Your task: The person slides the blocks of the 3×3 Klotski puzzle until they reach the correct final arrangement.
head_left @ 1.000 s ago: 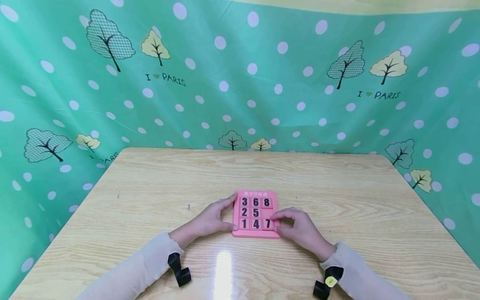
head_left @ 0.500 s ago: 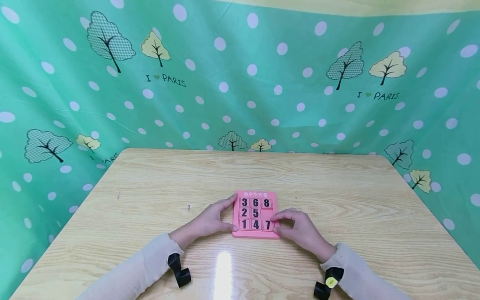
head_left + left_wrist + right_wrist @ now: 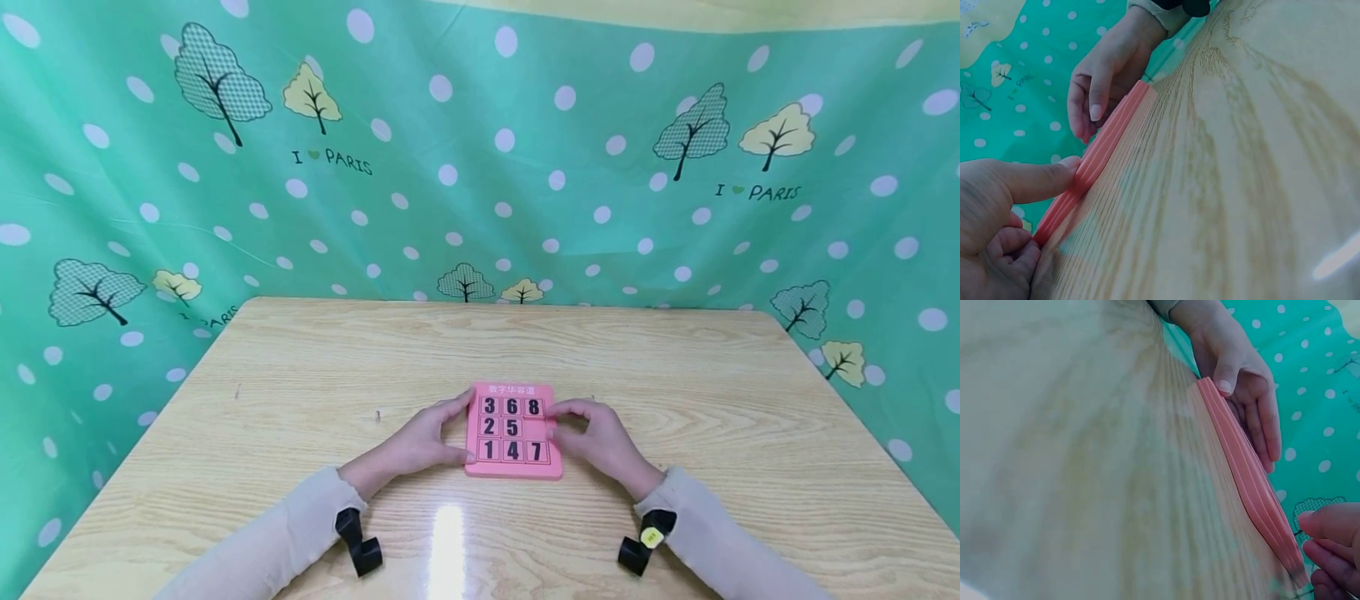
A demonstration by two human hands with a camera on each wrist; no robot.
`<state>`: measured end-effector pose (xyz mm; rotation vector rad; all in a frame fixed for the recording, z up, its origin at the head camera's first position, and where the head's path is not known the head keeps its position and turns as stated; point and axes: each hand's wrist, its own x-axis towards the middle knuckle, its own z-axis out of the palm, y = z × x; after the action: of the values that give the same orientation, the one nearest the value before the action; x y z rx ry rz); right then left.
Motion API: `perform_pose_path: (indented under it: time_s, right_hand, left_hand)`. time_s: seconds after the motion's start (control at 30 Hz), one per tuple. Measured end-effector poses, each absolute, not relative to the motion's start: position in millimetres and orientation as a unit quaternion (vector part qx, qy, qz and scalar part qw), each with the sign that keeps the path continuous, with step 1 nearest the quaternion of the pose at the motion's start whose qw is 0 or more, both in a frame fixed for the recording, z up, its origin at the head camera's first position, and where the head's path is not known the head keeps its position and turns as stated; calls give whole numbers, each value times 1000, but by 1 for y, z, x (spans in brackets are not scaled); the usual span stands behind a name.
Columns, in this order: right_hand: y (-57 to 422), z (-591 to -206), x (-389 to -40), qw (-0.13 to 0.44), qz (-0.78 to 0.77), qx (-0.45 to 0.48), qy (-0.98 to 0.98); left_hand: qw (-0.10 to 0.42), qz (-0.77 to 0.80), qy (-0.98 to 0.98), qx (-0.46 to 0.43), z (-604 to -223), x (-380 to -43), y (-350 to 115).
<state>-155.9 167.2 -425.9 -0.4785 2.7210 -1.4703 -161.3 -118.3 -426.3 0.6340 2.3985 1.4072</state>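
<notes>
A pink sliding number puzzle [image 3: 513,471] lies flat on the table, its rows reading 3 6 8, 2 5 with a gap at right, and 1 4 7. My left hand [image 3: 416,436] holds the puzzle's left side, one finger at the upper corner and the thumb near the lower one. At the right side is my right hand [image 3: 600,437]. Its index fingertip reaches the right edge of the 8 tile [image 3: 533,407], and the thumb is lower, beside the gap. Whether that index finger touches the tile cannot be told. The wrist views show the puzzle edge-on, hiding its tiles.
The light wooden table [image 3: 337,350] extends around the puzzle on every side. A green dotted cloth [image 3: 480,167] printed with trees hangs behind it and along both sides. Glare [image 3: 447,550] shines on the tabletop in front. A black camera mount sits on each wrist.
My right hand has shifted up along the puzzle's right side, from the 7 tile towards the 8 tile. The left hand stays put, and the tile order looks the same.
</notes>
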Motion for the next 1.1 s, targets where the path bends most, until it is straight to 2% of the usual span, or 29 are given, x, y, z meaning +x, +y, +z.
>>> perform_pose_path:
  time_s: [0.63, 1.1]
  right_hand:
    - [159, -425, -176, 21, -469, -106, 876]
    - [160, -428, -178, 10, -463, -125, 877]
  left_hand:
    - [144, 486, 834, 221, -427, -162, -118]
    - [145, 482, 835, 222, -428, -162, -119]
